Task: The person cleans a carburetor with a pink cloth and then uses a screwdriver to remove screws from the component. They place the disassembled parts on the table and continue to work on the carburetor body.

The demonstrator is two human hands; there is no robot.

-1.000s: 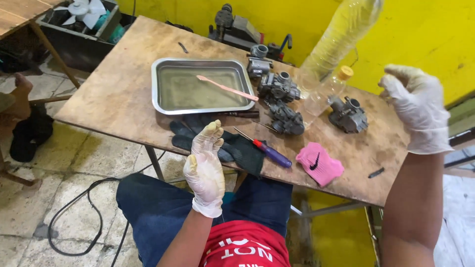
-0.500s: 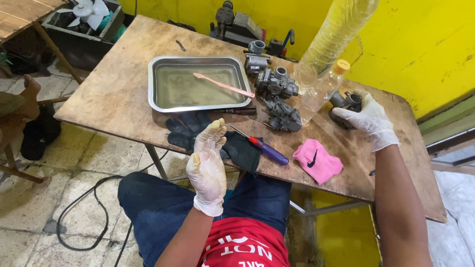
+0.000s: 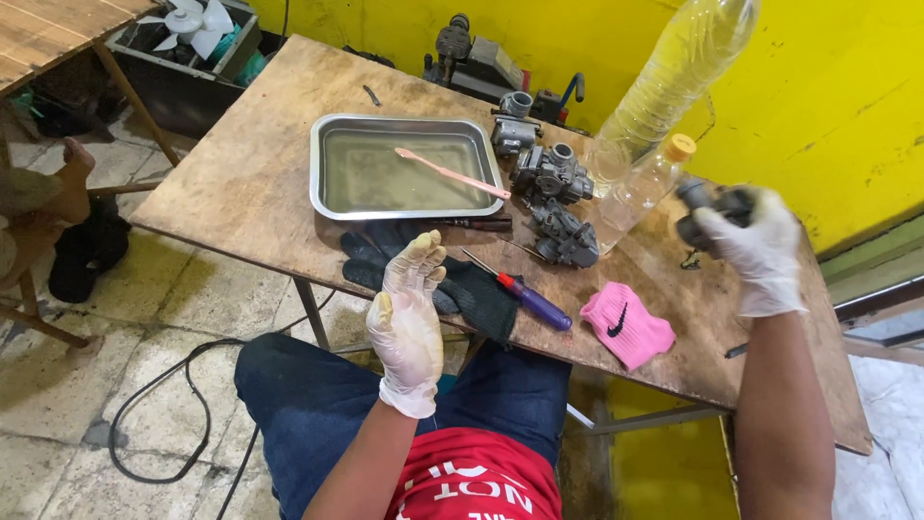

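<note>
right hand (image 3: pixel 756 252), gloved, clenched around a grey carburetor (image 3: pixel 710 207) lifted above the wooden table (image 3: pixel 241 183)'s right end. left hand (image 3: pixel 408 313) released, fingers spread, touching nothing, over black gloves (image 3: pixel 462 284). three more carburetors (image 3: pixel 551 173) beside one steel tray (image 3: pixel 404 169); two clear bottles (image 3: pixel 650 188), one yellow-capped; one pink cloth (image 3: pixel 628 325).

Grey metal carburetor (image 3: pixel 707 207), grimy, lifted off the table's right end; partly hidden by gloved fingers (image 3: pixel 741 231).

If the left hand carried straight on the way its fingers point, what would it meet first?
Most likely the black gloves lying just beyond the left hand, then the metal tray; the hand's height above the table is unclear.
</note>
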